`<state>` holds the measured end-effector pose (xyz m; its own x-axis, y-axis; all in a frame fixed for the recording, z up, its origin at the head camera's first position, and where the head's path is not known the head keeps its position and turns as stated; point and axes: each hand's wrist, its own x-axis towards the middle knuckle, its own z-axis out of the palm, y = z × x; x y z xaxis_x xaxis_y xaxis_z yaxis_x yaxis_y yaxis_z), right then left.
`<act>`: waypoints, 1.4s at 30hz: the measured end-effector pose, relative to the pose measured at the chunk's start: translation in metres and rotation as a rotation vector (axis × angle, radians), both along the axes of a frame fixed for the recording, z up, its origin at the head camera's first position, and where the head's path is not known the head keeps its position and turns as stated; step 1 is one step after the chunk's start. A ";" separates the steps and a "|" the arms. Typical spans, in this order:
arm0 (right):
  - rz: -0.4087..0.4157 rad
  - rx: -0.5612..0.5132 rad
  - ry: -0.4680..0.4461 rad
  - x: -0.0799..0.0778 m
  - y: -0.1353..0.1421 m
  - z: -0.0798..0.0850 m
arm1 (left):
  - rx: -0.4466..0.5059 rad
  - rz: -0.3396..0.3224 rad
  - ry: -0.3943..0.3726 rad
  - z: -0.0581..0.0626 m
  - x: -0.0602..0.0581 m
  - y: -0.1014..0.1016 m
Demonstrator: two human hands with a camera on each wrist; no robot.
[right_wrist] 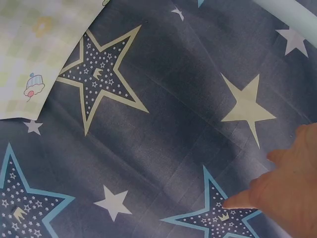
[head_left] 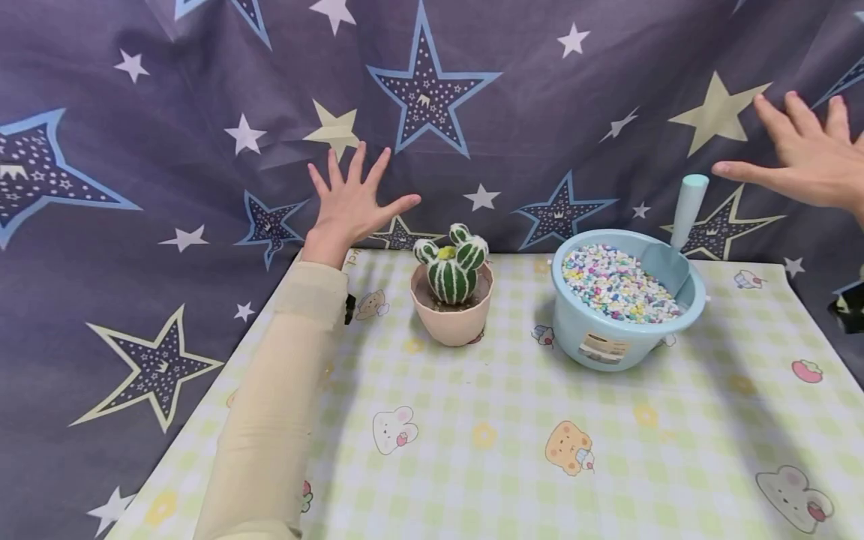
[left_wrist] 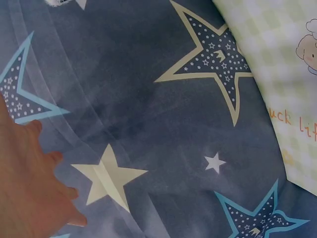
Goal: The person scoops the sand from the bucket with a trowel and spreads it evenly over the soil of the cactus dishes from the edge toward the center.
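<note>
My left hand (head_left: 349, 204) is held up with its fingers spread, left of and behind a potted cactus (head_left: 453, 279) in a pink pot (head_left: 451, 321). At the upper right, my right hand (head_left: 810, 154) is raised in the air, fingers spread too, and holds nothing. Below and left of it stands a light blue bucket (head_left: 597, 346) full of small multicoloured pebbles (head_left: 617, 285). A blue scoop (head_left: 687, 210) leans in the bucket with its handle up. In the wrist views, the left hand (left_wrist: 34, 183) and right hand (right_wrist: 285, 186) show only partly, against the curtain.
A green-and-white checked tablecloth (head_left: 472, 480) with cartoon prints covers the table. Behind and to the left hangs a dark curtain (head_left: 189, 277) patterned with stars. The bucket stands at the back right of the table, the cactus pot to its left.
</note>
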<state>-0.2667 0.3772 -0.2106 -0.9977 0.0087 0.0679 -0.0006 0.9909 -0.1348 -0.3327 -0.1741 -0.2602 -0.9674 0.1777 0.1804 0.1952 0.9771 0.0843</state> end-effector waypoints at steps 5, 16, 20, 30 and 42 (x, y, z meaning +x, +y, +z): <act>0.010 -0.010 -0.008 0.002 -0.001 0.001 | 0.005 0.000 0.005 0.002 0.002 0.002; 0.036 -0.017 -0.015 0.003 -0.003 0.000 | 0.016 -0.003 0.006 0.005 0.008 0.007; 0.053 -0.037 -0.017 0.004 -0.004 -0.001 | 0.029 -0.010 0.011 0.005 0.012 0.008; 0.051 -0.082 -0.026 0.004 -0.007 -0.010 | 0.058 -0.032 0.035 0.007 0.030 0.006; 0.096 -0.109 -0.021 0.009 -0.018 -0.015 | 0.118 -0.086 0.106 0.002 0.063 0.006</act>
<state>-0.2577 0.3587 -0.2255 -0.9955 -0.0803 0.0509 -0.0903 0.9659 -0.2428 -0.2694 -0.1680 -0.2585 -0.9241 0.2301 0.3050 0.2911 0.9412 0.1717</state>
